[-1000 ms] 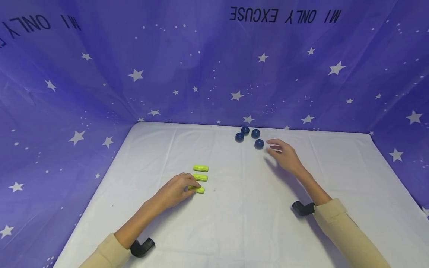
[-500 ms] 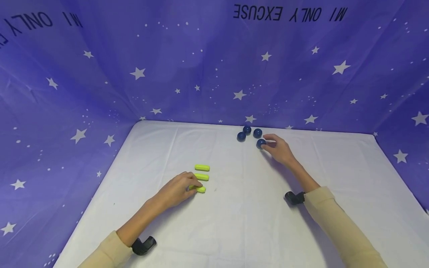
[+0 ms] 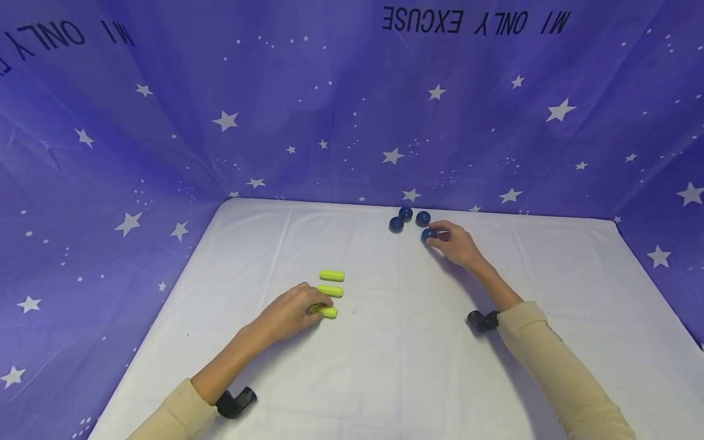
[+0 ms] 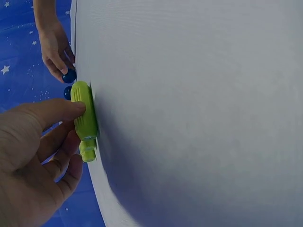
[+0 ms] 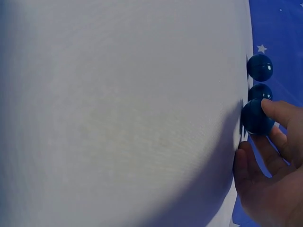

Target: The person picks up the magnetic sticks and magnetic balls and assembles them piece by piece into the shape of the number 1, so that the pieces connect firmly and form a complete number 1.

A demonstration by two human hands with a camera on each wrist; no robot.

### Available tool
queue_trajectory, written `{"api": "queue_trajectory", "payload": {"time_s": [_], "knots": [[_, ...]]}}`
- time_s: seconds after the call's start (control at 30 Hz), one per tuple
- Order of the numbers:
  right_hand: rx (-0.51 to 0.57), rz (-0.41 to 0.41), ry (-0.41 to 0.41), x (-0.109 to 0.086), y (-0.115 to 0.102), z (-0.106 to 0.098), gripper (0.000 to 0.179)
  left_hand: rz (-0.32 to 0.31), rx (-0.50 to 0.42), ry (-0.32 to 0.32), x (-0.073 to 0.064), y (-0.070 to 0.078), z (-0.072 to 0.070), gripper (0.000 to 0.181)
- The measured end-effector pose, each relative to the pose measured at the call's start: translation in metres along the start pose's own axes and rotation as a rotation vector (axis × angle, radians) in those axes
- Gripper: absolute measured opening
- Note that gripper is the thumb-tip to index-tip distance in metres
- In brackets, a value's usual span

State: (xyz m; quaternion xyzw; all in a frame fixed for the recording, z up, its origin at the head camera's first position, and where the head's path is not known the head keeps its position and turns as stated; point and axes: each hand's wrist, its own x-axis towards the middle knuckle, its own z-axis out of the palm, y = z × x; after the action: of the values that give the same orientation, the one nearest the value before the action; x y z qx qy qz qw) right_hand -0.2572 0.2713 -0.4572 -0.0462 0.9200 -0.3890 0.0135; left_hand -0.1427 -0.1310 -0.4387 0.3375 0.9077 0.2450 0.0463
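My left hand (image 3: 291, 311) pinches the nearest of three short yellow-green ribbed cylinders (image 3: 330, 312), with the thumb on its near side in the left wrist view. The middle cylinder (image 3: 332, 292) lies just beyond it, close to my fingers, and the far cylinder (image 3: 332, 276) is parallel to both. Toward the table's back edge, my right hand (image 3: 458, 247) holds a glossy dark blue ball (image 5: 257, 118) between thumb and fingers. Behind that ball are another blue ball (image 3: 423, 219), a left one (image 3: 396, 225) and a rear one (image 3: 405, 213). Whether the held ball touches the cloth is unclear.
A white cloth covers the table (image 3: 374, 366). Purple-blue curtains (image 3: 330, 110) with white stars and lettering rise behind it and at both sides. Black wrist devices (image 3: 236, 403) sit at both sleeve cuffs.
My right hand has moved left to the nearest blue ball, and its thumb and fingers have come together around it. The left hand has kept its place on the near cylinder.
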Motion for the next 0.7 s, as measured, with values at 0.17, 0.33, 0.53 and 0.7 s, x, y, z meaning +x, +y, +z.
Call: {"api": "queue_trajectory", "payload": {"time_s": [0.17,0.33,0.53,0.7], "knots": [[0.005,0.017,0.002,0.0,0.002,0.0,0.045,0.03,0.024,-0.019,-0.001,0.0,0.0,0.025],[0.022,0.027,0.0,-0.001,0.002,-0.004,0.044,0.034,0.026,-0.027,-0.002,0.0,0.0,0.025],[0.031,0.034,-0.009,-0.003,0.004,-0.009,0.044,0.049,-0.034,-0.007,0.002,0.002,-0.001,0.027],[0.054,0.035,-0.008,-0.008,0.008,-0.013,0.045,0.086,-0.138,0.039,0.01,0.006,-0.002,0.028]]}}
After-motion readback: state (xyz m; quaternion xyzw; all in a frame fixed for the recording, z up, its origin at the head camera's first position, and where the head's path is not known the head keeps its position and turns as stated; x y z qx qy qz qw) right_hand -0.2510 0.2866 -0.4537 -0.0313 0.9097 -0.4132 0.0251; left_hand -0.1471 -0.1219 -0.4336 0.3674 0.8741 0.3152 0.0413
